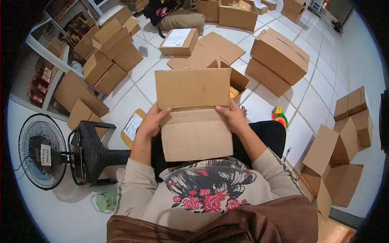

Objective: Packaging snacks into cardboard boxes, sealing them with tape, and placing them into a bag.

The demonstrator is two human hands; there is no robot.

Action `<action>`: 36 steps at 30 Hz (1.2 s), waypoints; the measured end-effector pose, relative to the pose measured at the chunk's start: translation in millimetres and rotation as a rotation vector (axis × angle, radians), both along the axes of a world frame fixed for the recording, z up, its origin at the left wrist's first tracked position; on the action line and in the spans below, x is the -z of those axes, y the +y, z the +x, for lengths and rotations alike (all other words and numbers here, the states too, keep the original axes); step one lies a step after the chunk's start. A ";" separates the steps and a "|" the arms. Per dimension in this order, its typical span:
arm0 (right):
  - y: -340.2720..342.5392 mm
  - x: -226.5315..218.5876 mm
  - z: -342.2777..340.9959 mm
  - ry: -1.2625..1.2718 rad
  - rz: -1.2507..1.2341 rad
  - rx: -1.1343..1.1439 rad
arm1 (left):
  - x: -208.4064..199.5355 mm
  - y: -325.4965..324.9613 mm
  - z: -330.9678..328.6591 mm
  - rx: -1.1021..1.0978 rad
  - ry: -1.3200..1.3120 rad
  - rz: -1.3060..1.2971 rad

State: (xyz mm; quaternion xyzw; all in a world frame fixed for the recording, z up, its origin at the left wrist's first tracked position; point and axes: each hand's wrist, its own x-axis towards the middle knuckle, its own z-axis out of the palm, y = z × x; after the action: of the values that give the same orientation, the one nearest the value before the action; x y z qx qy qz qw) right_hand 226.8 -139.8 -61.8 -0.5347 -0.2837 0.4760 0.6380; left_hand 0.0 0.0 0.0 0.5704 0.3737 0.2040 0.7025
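Note:
Above my lap I hold a piece of plain brown cardboard with a crease across it. Its far panel rises from the crease, and its near panel lies toward my body. My left hand grips the left edge near the crease, thumb on top. At the same height on the right edge, my right hand grips it the same way; the fingers of both hands are mostly hidden. Just beyond it is an open cardboard box with something yellowish inside, partly covered from view.
To my left are a black fan, a black plastic stool and a clipboard with paper. A colourful tape dispenser lies at my right. Ahead are a labelled box, flat cardboard and stacked boxes. A person sits beyond.

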 end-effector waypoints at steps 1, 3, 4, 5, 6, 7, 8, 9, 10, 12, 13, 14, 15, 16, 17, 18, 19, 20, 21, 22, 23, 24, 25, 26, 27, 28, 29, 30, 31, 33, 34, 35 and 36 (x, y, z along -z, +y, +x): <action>-2.8 -13.9 1.5 0.175 0.071 -0.015 | 1.3 -4.2 2.8 0.014 -0.045 -0.020; -0.1 -24.7 8.1 0.063 -0.016 -0.015 | -1.5 -0.9 8.4 0.034 -0.090 -0.023; -0.5 -13.7 12.6 0.024 -0.028 -0.024 | -2.0 -2.2 10.3 0.042 -0.100 -0.049; -0.4 -1.6 15.9 -0.015 -0.040 -0.034 | -2.3 -3.2 11.8 0.050 -0.110 -0.076; 1.4 0.5 13.8 -0.061 -0.015 -0.006 | 1.3 -4.4 11.8 0.038 -0.113 -0.068; -0.9 0.6 14.4 -0.061 -0.017 -0.013 | 1.9 -6.1 11.3 0.030 -0.113 -0.070; -4.6 -1.1 15.3 -0.025 -0.034 -0.050 | 2.2 -7.8 10.6 0.025 -0.121 -0.094; -5.7 -9.1 14.7 0.007 -0.048 -0.093 | 1.8 -8.8 9.6 0.015 -0.131 -0.114; -7.8 -13.6 14.9 0.002 -0.046 -0.110 | 4.4 -9.1 9.1 -0.001 -0.136 -0.110; -14.1 -19.6 20.7 0.420 -0.001 -0.049 | 11.4 -10.5 9.6 0.026 -0.170 -0.178; -16.4 -21.8 28.5 0.597 -0.056 -0.107 | 11.8 -13.2 9.9 0.011 -0.180 -0.174; -18.6 -24.8 28.8 0.425 -0.066 -0.115 | 11.3 -16.7 10.8 0.030 -0.186 -0.180; -20.3 -30.2 27.0 0.255 -0.072 -0.122 | 10.2 -20.3 11.2 0.051 -0.191 -0.187; -18.2 -35.6 25.5 0.246 -0.073 -0.134 | 8.5 -23.5 10.5 0.027 -0.177 -0.182; -16.1 -40.7 23.8 0.212 -0.061 -0.148 | 9.0 -23.1 7.4 0.016 -0.186 -0.179; -15.7 -43.4 22.3 0.179 -0.051 -0.156 | 12.1 -22.0 4.4 0.010 -0.213 -0.165; -15.0 -43.4 22.4 0.171 -0.053 -0.161 | 14.4 -21.5 2.4 0.004 -0.240 -0.151; -14.3 -41.9 23.4 0.146 -0.081 -0.182 | 15.4 -21.5 1.6 0.001 -0.248 -0.150; -13.7 -42.7 22.9 0.123 -0.109 -0.204 | 15.8 -21.4 1.0 -0.030 -0.273 -0.183; -13.2 -43.9 19.5 0.117 -0.110 -0.207 | 15.0 -21.8 0.9 -0.059 -0.298 -0.215; -12.3 -45.8 13.6 0.090 -0.096 -0.145 | 13.3 -23.3 2.3 -0.062 -0.303 -0.214; -12.0 -48.1 11.2 0.061 -0.081 -0.077 | 9.0 -25.3 7.4 -0.089 -0.278 -0.151; -11.5 -49.3 13.2 0.055 -0.078 -0.075 | 5.3 -27.3 11.7 -0.117 -0.252 -0.088; -10.2 -49.8 16.6 -0.003 -0.047 -0.036 | 3.2 -29.5 14.4 -0.113 -0.258 -0.085; -8.3 -52.7 17.9 -0.059 -0.016 0.001 | 2.0 -31.9 16.3 -0.137 -0.274 -0.017; -8.1 -57.2 18.6 -0.064 -0.012 0.003 | 0.0 -34.4 18.0 -0.160 -0.289 0.052; -8.7 -63.5 19.0 -0.057 -0.022 -0.006 | -3.5 -36.9 19.3 -0.158 -0.293 0.055; -9.4 -69.3 17.8 -0.049 -0.032 -0.015 | -8.6 -40.1 20.1 -0.174 -0.295 0.070; -9.4 -71.6 14.9 -0.052 -0.030 -0.014 | -11.2 -42.5 21.1 -0.191 -0.296 0.085; -8.6 -74.6 4.2 -0.262 -0.084 -0.059 | 0.0 -44.4 24.8 -0.156 -0.111 0.243; -3.9 -62.7 -0.9 -0.379 -0.012 -0.060 | 2.6 -46.6 28.7 -0.114 0.079 0.397; -4.6 -57.2 -1.2 -0.379 -0.015 -0.054 | 3.1 -48.5 31.9 -0.108 0.077 0.396; -2.3 -58.3 -4.7 -0.354 -0.043 -0.044 | 2.0 -48.8 34.6 -0.118 -0.009 0.319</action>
State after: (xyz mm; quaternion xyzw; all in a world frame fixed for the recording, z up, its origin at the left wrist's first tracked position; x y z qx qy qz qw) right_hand 222.0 -142.1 -3.5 -0.6175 -0.3930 0.3942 0.5557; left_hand 34.6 -48.8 -2.0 0.6509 0.3663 0.3038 0.5915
